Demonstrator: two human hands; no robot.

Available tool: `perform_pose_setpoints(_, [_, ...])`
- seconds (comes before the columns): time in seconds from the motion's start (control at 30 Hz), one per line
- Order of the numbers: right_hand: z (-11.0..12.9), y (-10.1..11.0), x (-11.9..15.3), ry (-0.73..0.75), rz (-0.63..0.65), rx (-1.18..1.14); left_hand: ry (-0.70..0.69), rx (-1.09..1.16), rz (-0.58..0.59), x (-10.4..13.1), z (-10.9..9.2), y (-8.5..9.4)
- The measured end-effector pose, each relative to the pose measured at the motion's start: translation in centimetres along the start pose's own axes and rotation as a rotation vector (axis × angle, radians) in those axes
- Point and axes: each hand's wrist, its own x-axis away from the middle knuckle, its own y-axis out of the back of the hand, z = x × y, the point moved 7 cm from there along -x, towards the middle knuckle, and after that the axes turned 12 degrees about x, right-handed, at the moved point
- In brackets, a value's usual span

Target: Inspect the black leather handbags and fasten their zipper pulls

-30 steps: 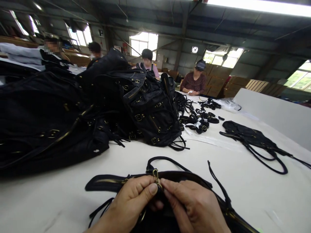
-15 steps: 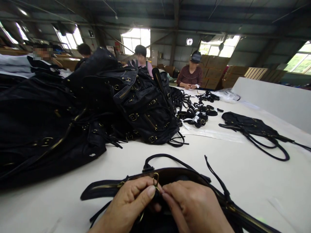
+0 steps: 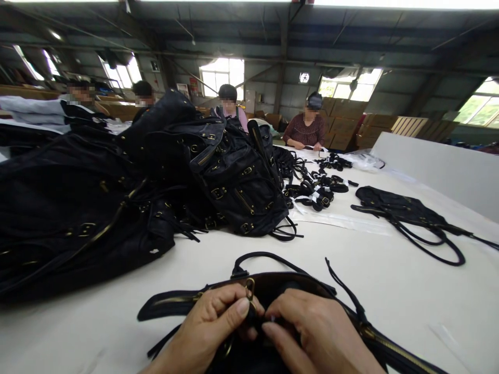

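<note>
A black handbag [image 3: 315,281] lies unzipped before me at the table's near edge, its mouth facing up and its handle behind. Over the opening, my left hand [image 3: 218,317] pinches a brass-coloured metal clasp [image 3: 250,288] between thumb and fingers, with its loop sticking up. Close beside it, my right hand [image 3: 312,324] has thumb and forefinger curled near each other around something small that I cannot make out. The bag's interior is dark and largely covered by both hands. A zip end [image 3: 167,304] juts out to the left.
A large heap of black bags [image 3: 241,192] fills the left side. Bundled black straps [image 3: 315,192] with white wraps lie beyond, and another black bag [image 3: 401,205] rests at right. Co-workers, one in a dark patterned top [image 3: 307,132], are across the white table [image 3: 421,291].
My right fingertips have drawn slightly away from the clasp, and thumb and forefinger have parted a little. My left hand keeps its pinch. The view has tilted up slightly.
</note>
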Motion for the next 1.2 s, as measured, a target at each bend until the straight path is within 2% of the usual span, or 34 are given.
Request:
perform_pose_setpoints(0.13, [-0.1, 0.1, -0.1, 0.010, -0.039, 0.055, -0.002, 0.007, 0.004, -0.1, 0.1, 0.0])
perform_pose_setpoints(0.27, [-0.4, 0.5, -0.1, -0.007, -0.110, 0.119, 0.007, 0.057, -0.041, -0.2, 0.4, 0.3])
perform_pose_setpoints(0.4, [-0.1, 0.8, -0.2, 0.023, -0.123, 0.150, 0.004, 0.083, -0.059, -0.2, 0.4, 0.3])
perform_pose_setpoints(0.53, [-0.1, 1.0, -0.2, 0.021, -0.155, 0.123, -0.009, 0.205, -0.061, -0.5, 0.5, 0.1])
perform_pose_setpoints(0.63, [-0.2, 0.9, -0.3, 0.000, -0.156, 0.048, -0.033, 0.287, -0.118, -0.6, 0.7, 0.3])
perform_pose_setpoints(0.73, [-0.2, 0.8, -0.5, -0.017, -0.158, 0.007, -0.045, 0.271, -0.166, -0.5, 0.9, 0.6])
perform_pose_setpoints(0.97, [-0.1, 0.9, -0.7, -0.024, -0.164, -0.014, -0.100, 0.105, -0.156, -0.2, 0.5, 0.6])
perform_pose_setpoints(1.07, [0.0, 1.1, -0.5, -0.027, -0.158, -0.002, -0.091, 0.126, -0.150, -0.2, 0.4, 0.4])
perform_pose_setpoints(1.2, [0.3, 1.3, -0.5, 0.003, -0.154, 0.023, -0.037, 0.047, -0.227, 0.2, 0.6, 0.7])
